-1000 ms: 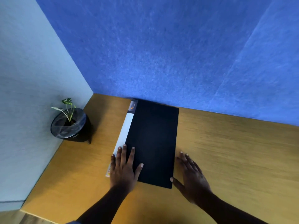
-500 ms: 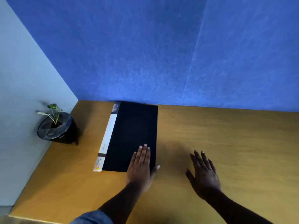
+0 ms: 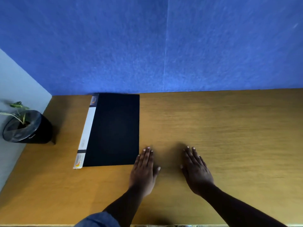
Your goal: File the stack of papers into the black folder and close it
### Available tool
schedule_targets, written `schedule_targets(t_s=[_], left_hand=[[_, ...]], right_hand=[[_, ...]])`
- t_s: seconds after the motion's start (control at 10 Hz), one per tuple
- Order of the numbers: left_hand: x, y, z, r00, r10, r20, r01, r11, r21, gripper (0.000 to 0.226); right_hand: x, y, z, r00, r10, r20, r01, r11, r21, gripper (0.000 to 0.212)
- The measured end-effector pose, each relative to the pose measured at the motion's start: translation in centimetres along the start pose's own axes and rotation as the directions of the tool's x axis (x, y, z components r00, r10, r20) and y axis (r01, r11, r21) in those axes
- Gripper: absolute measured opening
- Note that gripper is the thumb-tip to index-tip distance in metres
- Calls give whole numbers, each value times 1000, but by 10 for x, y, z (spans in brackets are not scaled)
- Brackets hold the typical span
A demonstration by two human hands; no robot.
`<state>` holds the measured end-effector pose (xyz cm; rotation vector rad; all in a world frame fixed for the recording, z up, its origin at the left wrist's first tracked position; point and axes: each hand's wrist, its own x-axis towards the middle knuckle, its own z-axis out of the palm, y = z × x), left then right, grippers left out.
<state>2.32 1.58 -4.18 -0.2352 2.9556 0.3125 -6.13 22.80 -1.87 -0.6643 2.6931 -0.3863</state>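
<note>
Blue felt-textured wall panel (image 3: 147, 43): fills the upper half of the frame, with a faint vertical seam near centre. Pale grey side wall (image 3: 14, 82): left edge, meeting the blue panel at a corner. Wooden desk (image 3: 221, 125): golden-brown grain, spanning the lower half. Small green plant in a black pot (image 3: 27, 128): left of frame, against the grey wall. Lighting: soft and even.

Bare desk (image 3: 229, 128) right, folder (image 3: 114, 128) and plant pot (image 3: 32, 128) left
</note>
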Motion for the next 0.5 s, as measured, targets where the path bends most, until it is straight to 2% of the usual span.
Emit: schedule_targets(t_s=[0.5], left_hand=[[13,7,-4,999,-28,-26,27,999,-23,69]], right_hand=[[10,11,9,999,-29,-26,28,998,-57,63]])
